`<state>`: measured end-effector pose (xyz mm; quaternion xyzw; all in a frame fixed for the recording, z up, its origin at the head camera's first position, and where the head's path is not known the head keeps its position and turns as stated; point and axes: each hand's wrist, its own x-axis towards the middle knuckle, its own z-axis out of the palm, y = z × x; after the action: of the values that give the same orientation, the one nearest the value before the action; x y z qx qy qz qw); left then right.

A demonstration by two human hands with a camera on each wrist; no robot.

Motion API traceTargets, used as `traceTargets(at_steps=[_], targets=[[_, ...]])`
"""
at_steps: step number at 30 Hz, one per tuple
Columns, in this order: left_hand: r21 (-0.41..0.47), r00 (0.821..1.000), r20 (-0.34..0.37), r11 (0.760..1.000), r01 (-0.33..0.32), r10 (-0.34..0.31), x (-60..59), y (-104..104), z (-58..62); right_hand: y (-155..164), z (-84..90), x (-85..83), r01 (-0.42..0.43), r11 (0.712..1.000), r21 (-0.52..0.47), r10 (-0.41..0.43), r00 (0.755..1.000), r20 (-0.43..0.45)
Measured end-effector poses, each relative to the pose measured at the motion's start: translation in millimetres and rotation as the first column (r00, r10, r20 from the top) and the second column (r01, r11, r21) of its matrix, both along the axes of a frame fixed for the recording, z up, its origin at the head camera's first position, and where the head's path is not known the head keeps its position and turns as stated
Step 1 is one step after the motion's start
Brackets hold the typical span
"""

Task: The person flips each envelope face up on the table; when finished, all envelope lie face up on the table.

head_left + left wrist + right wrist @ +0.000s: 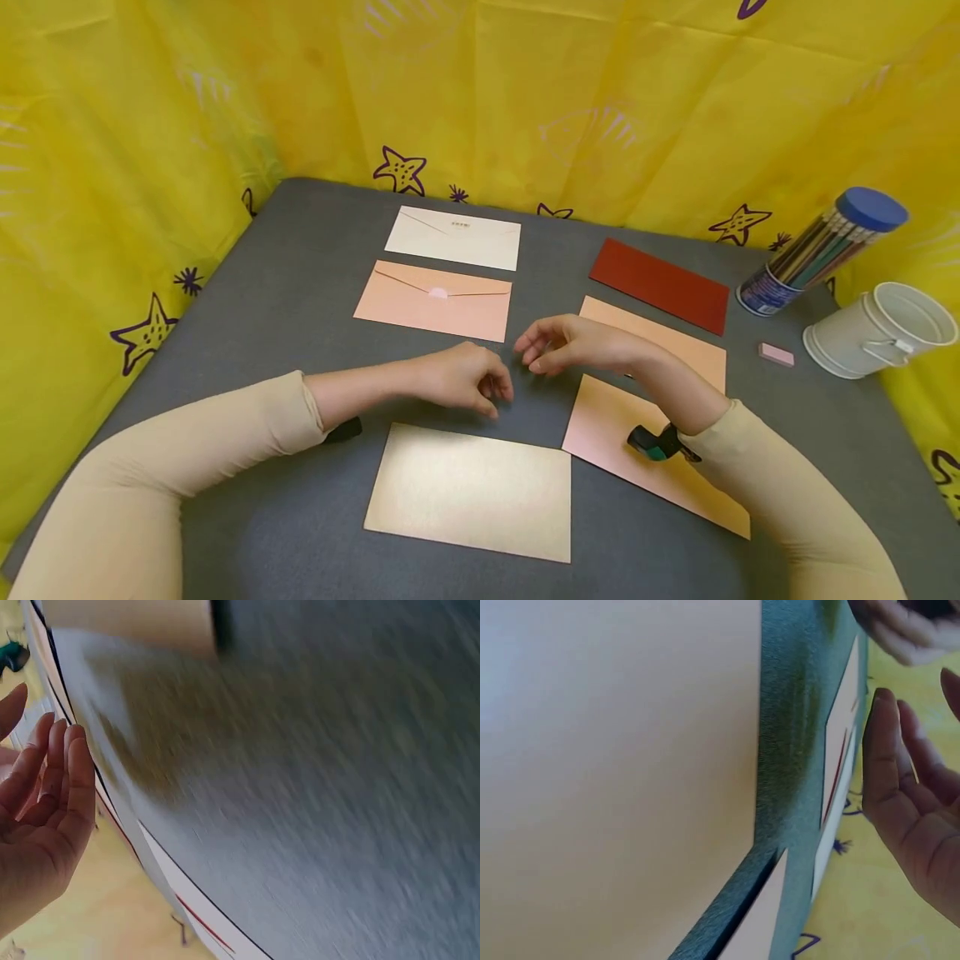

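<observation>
My two arms reach in over the grey table (247, 275), forearms angled toward each other so the hands nearly meet at its middle. The gold sheet (471, 492) lies flat just before me, close under my left hand (463, 377). That hand hovers knuckles up, fingers loosely curled downward, holding nothing. My right hand (564, 342) hangs just beside it, wrist bent, fingers relaxed and empty, above the gap between the pink envelope (435, 300) and the peach sheets (660, 333). Its forearm crosses the nearer peach sheet (600, 425).
</observation>
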<state>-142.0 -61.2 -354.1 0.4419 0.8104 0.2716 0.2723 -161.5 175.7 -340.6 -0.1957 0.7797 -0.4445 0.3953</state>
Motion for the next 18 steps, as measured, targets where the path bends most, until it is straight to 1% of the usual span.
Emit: traceTargets(at_steps=[3, 5, 7, 14, 18], targets=[[-0.013, 0.999, -0.030, 0.999, 0.038, -0.039, 10.9, 5, -1.3, 2, -0.4, 3.8, -0.029, 1.000, 0.007, 0.029, 1.000, -0.001], [-0.022, 0.998, -0.041, 0.999, 0.048, -0.049, 17.0, 8, -1.6, 3, -0.6, 5.6, -0.045, 0.999, 0.009, 0.045, 0.999, -0.005], [-0.044, 0.997, -0.054, 0.998, 0.045, -0.047, 22.3, 10, -2.5, 3, -0.6, 7.5, -0.059, 0.998, 0.009, 0.059, 0.998, -0.007], [-0.145, 0.995, -0.102, 0.989, -0.010, -0.005, 37.6, 16, -7.8, 6, -4.9, 13.4, -0.106, 0.994, -0.004, 0.106, 0.994, -0.019], [-0.196, 0.989, -0.148, 0.980, -0.045, 0.016, 43.6, 19, -11.7, 7, -7.7, 17.1, -0.128, 0.992, -0.017, 0.128, 0.992, -0.013]])
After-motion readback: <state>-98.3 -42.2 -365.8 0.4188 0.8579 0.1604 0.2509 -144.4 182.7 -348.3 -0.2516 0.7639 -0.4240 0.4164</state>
